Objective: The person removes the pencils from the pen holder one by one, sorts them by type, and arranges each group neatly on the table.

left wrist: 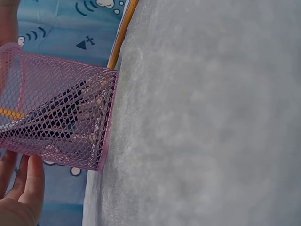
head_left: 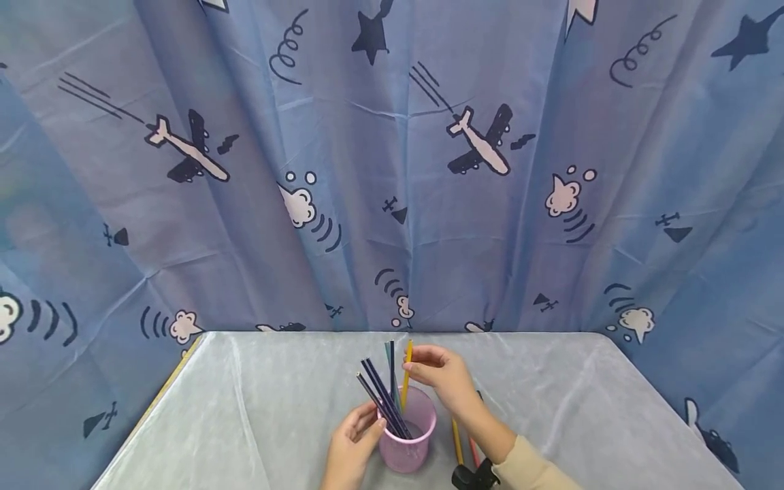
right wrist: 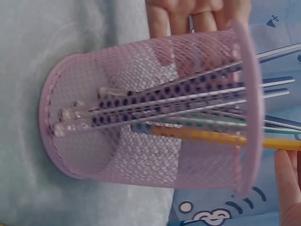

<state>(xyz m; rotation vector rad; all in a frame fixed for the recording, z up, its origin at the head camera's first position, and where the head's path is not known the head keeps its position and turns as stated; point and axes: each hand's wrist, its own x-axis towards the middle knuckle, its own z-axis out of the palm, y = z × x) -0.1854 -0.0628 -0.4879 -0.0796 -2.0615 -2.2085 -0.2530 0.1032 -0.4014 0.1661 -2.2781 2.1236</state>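
A pink mesh pencil cup (head_left: 404, 464) stands upright on the table. My left hand (head_left: 354, 442) holds its left side near the rim, with thumb and fingers apart around the wall. Several dark pencils (head_left: 375, 384) and a green one lean toward the left inside the cup. My right hand (head_left: 452, 384), above the cup's right side, pinches a yellow pencil (head_left: 408, 361) near its upper end. The pencil's lower part is inside the cup, seen through the mesh in the right wrist view, its blue-grey end above the cup's bottom.
A second yellow pencil (head_left: 457, 446) and a red pencil (head_left: 474, 454) lie on the table under my right forearm, partly hidden by it and by a black wrist camera (head_left: 474, 476). A grey cloth covers the table (head_left: 275, 408). Behind hangs a blue patterned curtain (head_left: 367, 272).
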